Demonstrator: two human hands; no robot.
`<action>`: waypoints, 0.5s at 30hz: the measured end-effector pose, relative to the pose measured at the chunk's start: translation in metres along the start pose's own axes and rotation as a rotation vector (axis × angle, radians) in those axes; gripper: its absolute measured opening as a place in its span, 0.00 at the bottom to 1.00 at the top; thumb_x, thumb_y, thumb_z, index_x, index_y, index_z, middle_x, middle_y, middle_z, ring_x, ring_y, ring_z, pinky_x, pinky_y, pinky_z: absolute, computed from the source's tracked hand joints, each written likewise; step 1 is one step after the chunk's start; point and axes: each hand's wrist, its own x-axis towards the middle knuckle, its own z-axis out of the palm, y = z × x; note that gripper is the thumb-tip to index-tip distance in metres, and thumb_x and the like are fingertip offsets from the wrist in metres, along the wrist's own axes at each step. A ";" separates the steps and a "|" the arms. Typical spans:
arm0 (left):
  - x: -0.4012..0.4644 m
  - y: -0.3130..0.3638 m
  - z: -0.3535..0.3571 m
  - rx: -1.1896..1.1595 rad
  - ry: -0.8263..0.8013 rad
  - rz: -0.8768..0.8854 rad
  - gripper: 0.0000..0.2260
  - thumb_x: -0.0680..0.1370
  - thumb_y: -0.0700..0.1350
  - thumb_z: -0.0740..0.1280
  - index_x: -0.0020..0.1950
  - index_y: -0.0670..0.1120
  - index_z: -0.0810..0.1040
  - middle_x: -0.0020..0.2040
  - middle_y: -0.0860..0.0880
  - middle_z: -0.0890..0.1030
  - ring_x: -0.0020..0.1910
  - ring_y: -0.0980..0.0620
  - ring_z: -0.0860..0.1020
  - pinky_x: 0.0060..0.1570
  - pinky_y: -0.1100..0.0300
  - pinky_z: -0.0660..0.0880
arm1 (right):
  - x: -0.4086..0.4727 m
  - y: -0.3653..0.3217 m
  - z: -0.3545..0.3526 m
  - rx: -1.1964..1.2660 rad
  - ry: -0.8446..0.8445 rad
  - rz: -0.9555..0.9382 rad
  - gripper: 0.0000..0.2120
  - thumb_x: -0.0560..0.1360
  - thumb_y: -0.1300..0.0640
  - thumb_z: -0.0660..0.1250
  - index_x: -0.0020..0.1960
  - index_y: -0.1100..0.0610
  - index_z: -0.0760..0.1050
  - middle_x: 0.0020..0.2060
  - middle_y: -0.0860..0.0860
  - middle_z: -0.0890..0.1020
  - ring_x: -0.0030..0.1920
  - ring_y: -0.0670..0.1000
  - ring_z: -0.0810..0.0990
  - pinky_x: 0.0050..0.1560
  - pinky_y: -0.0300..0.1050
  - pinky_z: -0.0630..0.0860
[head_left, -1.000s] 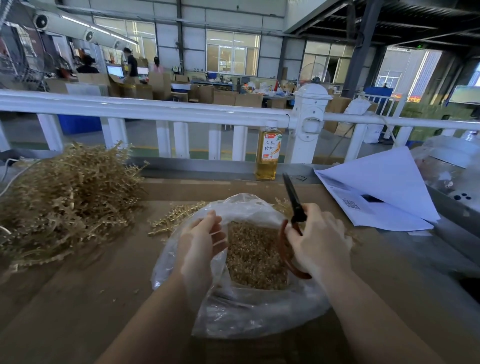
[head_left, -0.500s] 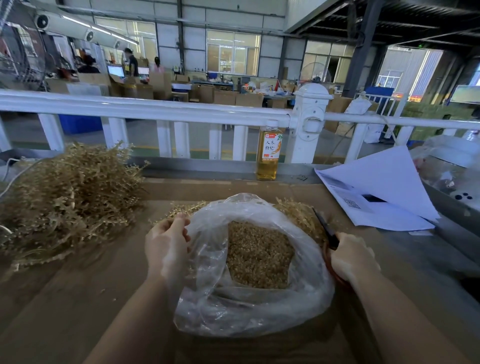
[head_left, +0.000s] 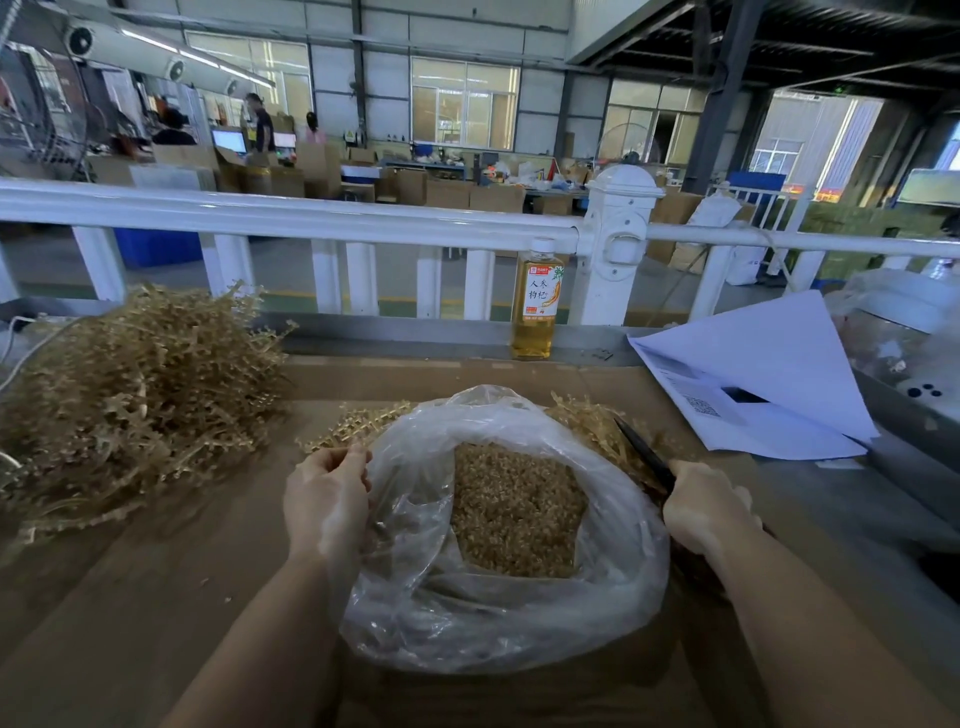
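The tall see-through bottle of yellow drink (head_left: 535, 306), in the upper middle of the frame by the white fence rail (head_left: 311, 218), has a label that reads 人参枸杞. To the right, the white sheets of paper (head_left: 763, 374) show a square code and a black block. The small print is too tiny to read.

A second ago both my hands were over the bag's mouth and the scissors pointed up. Now my hands sit apart, one on each side of the bag, almost where they were half a second ago.

On the left of the frame is a big pile of gold plastic twigs (head_left: 130, 384) on the brown cardboard table top (head_left: 156, 597). My left hand (head_left: 327, 493) is at the left edge of the clear plastic bag (head_left: 493, 613), with its fingers curled and pinching the thin plastic. The bag sits in the lower middle of the frame, between my hands. It is crinkly and floppy, open at the top, and holds a heap of tiny tan bits (head_left: 514, 509). A few more gold twigs poke out behind it.

My right hand (head_left: 701, 506) is just right of the bag, fingers wrapped round the handle of the black-bladed scissors (head_left: 644, 452). The blade points up and to the left, next to the twigs there. My fist hides the handle.
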 end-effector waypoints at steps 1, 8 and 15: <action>0.001 -0.001 0.000 0.021 0.000 0.009 0.09 0.80 0.43 0.63 0.41 0.45 0.79 0.31 0.48 0.74 0.32 0.50 0.71 0.41 0.54 0.71 | -0.002 -0.003 0.000 0.030 0.056 -0.017 0.21 0.80 0.61 0.57 0.72 0.52 0.65 0.69 0.57 0.67 0.68 0.60 0.64 0.66 0.57 0.64; -0.008 0.002 0.002 0.371 0.024 0.257 0.06 0.79 0.45 0.63 0.47 0.46 0.78 0.41 0.47 0.81 0.40 0.45 0.79 0.43 0.49 0.79 | -0.025 -0.031 0.033 0.168 0.474 -0.512 0.14 0.79 0.64 0.59 0.62 0.57 0.76 0.59 0.53 0.76 0.59 0.53 0.70 0.57 0.43 0.65; -0.018 -0.011 0.000 0.653 -0.009 0.472 0.04 0.78 0.40 0.64 0.49 0.45 0.78 0.48 0.49 0.75 0.46 0.50 0.73 0.47 0.58 0.70 | -0.029 -0.031 0.064 0.018 0.409 -0.476 0.21 0.78 0.66 0.51 0.67 0.54 0.71 0.63 0.50 0.74 0.61 0.53 0.70 0.60 0.46 0.70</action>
